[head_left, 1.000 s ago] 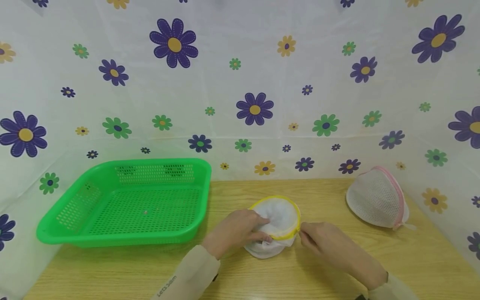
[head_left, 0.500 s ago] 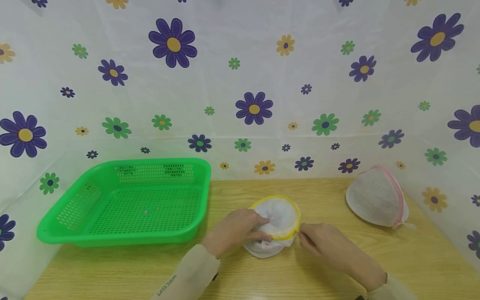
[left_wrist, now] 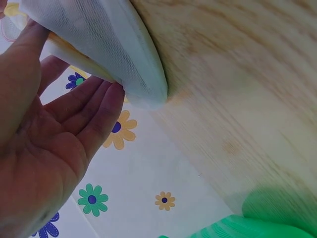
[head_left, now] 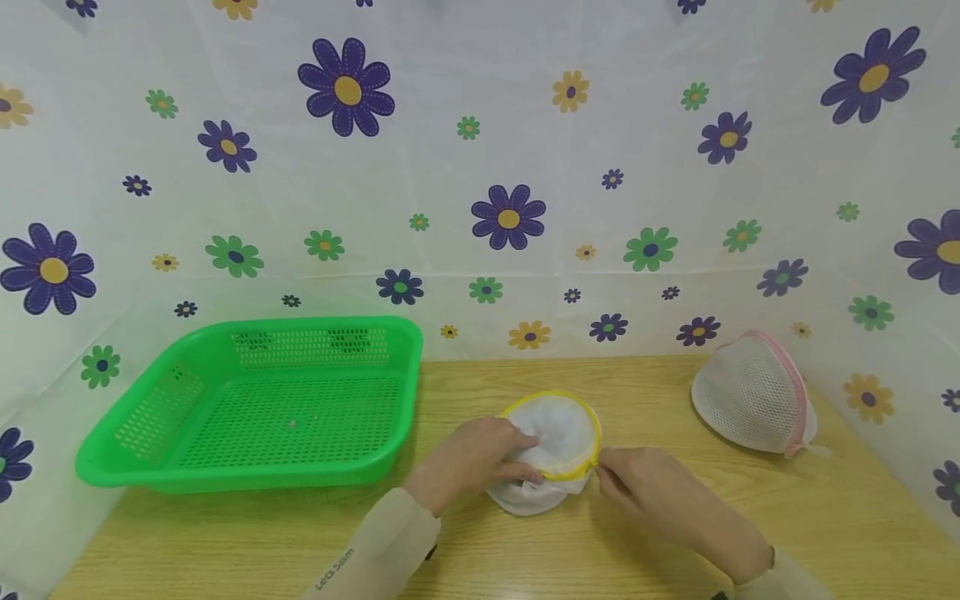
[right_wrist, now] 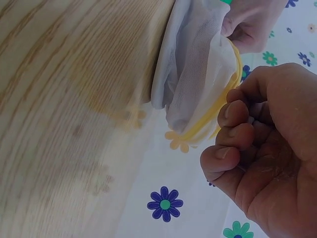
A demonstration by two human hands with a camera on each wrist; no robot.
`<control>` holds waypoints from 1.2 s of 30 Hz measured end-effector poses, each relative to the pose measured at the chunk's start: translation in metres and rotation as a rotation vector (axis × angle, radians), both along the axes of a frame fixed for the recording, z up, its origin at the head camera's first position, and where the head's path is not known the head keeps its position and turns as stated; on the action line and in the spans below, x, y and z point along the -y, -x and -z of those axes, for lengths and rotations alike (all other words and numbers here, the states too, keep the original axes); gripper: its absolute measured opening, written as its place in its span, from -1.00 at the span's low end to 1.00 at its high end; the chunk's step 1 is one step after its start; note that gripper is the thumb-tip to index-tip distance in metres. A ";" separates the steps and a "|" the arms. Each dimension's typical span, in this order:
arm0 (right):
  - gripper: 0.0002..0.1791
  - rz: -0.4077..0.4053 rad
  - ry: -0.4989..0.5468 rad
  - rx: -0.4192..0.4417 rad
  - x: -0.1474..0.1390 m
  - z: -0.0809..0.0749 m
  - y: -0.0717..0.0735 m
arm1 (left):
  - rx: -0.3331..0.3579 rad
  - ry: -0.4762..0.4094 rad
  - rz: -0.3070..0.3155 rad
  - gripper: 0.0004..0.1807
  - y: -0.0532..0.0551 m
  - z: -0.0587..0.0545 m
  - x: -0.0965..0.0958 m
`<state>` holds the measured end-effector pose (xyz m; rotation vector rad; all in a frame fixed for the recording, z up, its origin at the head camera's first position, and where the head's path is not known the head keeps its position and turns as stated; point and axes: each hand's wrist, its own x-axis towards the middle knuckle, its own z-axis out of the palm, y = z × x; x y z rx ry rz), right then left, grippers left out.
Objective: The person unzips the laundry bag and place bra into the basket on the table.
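A small white mesh laundry bag (head_left: pixel 557 425) with a yellow zipper (head_left: pixel 598 429) around its round top stands on the table. My left hand (head_left: pixel 476 457) holds the bag's left side, its thumb at the near rim and fingers over the top. In the left wrist view the fingertips of that hand (left_wrist: pixel 64 124) lie right at the mesh edge. At the zipper's right end, my right hand (head_left: pixel 652 487) pinches the zipper pull, which the fingers mostly hide. Those fingers are curled in the right wrist view, beside the bag's mesh wall (right_wrist: pixel 195 64).
A green perforated plastic basket (head_left: pixel 397 467) stands to the left on the wooden table (head_left: pixel 517 562). Toward the back right lies a second white mesh bag (head_left: pixel 750 396) with a pink zipper. A flower-printed white sheet (head_left: pixel 450 175) hangs behind the table and at its sides.
My right hand has shifted very slightly left at the zipper. The left hand and the bag stay in place.
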<state>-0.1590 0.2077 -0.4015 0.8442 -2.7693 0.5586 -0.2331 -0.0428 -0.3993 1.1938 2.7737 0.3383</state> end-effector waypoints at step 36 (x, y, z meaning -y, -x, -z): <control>-0.65 -0.015 0.008 0.033 0.002 -0.001 -0.003 | 0.013 0.006 -0.010 -0.35 0.002 0.002 -0.002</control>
